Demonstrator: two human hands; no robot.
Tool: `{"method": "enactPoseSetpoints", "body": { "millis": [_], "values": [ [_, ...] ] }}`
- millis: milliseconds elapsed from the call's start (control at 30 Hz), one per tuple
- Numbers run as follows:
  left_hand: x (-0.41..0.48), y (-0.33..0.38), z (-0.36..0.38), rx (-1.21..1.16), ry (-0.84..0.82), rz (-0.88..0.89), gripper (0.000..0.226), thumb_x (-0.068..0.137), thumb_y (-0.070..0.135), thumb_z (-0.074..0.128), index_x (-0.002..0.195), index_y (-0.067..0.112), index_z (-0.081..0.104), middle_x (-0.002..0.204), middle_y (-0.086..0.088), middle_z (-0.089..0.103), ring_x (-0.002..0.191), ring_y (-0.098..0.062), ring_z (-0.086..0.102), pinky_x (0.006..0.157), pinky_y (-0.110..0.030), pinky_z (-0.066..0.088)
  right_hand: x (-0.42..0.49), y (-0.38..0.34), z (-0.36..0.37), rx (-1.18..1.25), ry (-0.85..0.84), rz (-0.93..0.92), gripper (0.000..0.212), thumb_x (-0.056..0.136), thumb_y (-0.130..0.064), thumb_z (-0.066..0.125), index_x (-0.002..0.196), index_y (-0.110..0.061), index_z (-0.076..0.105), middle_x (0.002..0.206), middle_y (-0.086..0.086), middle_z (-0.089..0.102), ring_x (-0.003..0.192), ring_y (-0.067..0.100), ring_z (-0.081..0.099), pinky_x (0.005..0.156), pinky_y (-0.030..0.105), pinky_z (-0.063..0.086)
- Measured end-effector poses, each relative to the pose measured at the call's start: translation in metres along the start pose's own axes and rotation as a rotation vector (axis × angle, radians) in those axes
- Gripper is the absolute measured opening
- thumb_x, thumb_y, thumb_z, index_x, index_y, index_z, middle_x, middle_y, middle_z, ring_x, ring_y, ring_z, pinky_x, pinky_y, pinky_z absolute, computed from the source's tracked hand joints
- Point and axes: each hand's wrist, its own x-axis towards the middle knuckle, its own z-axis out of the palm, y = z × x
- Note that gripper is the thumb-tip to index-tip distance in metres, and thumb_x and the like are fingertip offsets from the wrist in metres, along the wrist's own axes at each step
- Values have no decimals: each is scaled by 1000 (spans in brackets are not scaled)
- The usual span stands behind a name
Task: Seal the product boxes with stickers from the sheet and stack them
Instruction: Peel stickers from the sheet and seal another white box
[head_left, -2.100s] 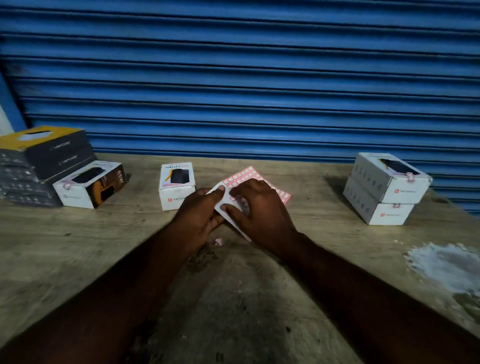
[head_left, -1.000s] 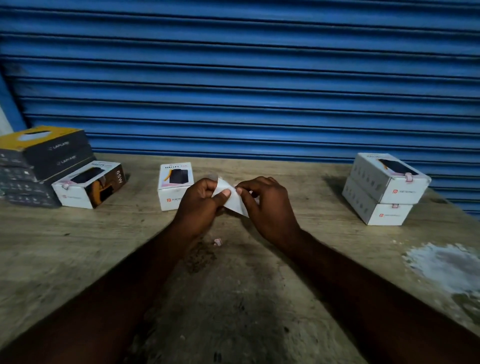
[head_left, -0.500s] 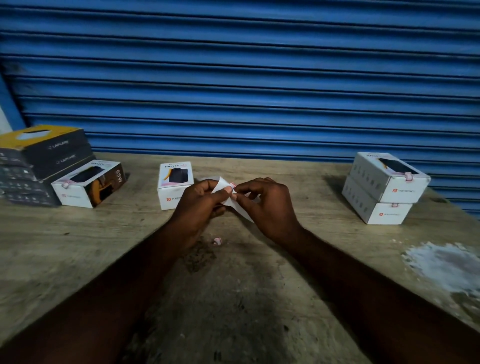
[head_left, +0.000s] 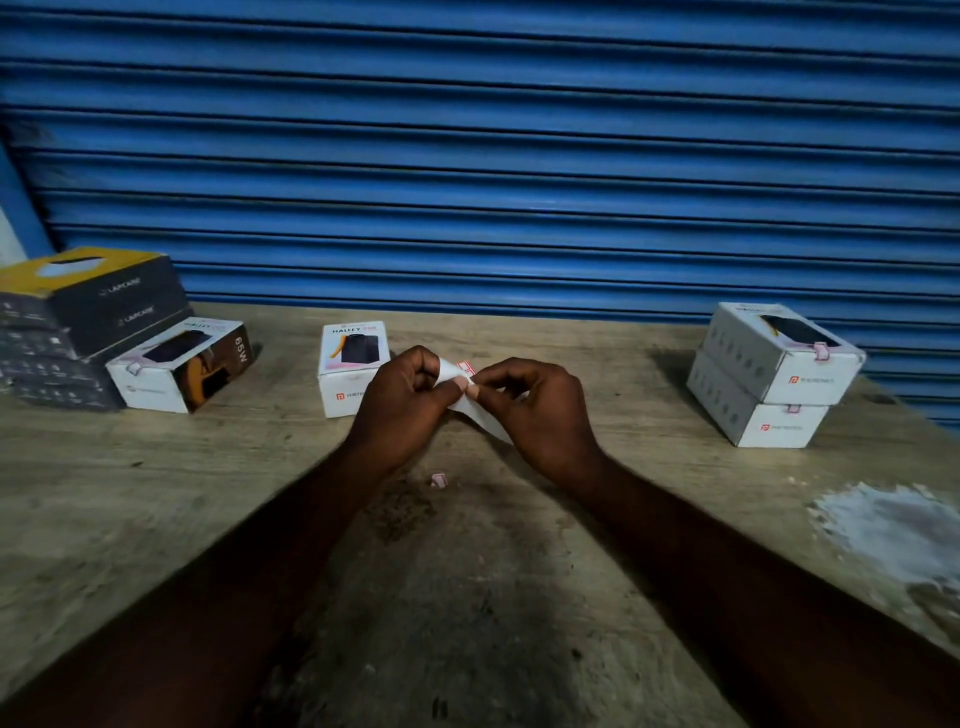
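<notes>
Against a blue roller shutter (head_left: 467, 156), over the wooden bench (head_left: 156, 493), left hand (head_left: 402, 400) and right hand (head_left: 540, 410) pinched a bent white sticker sheet (head_left: 485, 418); hasty peeling might tear a sticker.

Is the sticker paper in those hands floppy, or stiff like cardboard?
Probably floppy: the sticker sheet curves between the left hand and right hand. It seems light, since pinching fingers alone hold it above the table. Being so thin, it might crease or tear if yanked.
</notes>
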Motion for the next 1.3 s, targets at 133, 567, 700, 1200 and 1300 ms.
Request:
{"method": "enactPoseSetpoints", "body": {
  "millis": [133,567,700,1200,1300],
  "values": [
    [0,-3,-2,-13,-14,-4,20,89,0,69,77,13,60,79,-9,73,76,-21,69,80,-43,54,2,0,-1,60,-17,49,8,83,-10,76,88,-15,79,79,-14,72,68,-8,62,69,9,44],
    [-1,-1,1,-63,7,-182,12,90,0,68,87,11,64,88,-9,74,76,-18,71,63,-27,60,6,13,3,156,83,178,6,85,-16,73,85,-17,79,86,-4,77,81,11,71,83,36,57],
    [0,-4,-1,-87,-14,-280,11,91,4,68,97,12,64,104,-11,74,92,-24,73,78,-37,61,8,14,-3,57,97,120,5,85,-15,73,86,-17,78,85,-7,76,79,7,69,81,31,55],
    [4,-3,-1,-324,53,-490,18,93,11,66,110,6,67,107,-14,73,95,-27,72,81,-40,60,-2,6,3,-180,-111,-90,7,82,-15,75,87,-18,79,86,-8,75,75,-6,61,73,6,41],
    [1,1,1,-424,46,-516,10,94,5,61,102,5,67,101,-15,73,87,-27,71,76,-38,59,-3,6,5,-185,-92,-141,7,81,-17,75,86,-19,79,87,-5,72,80,3,61,76,19,48]
  ]
}}
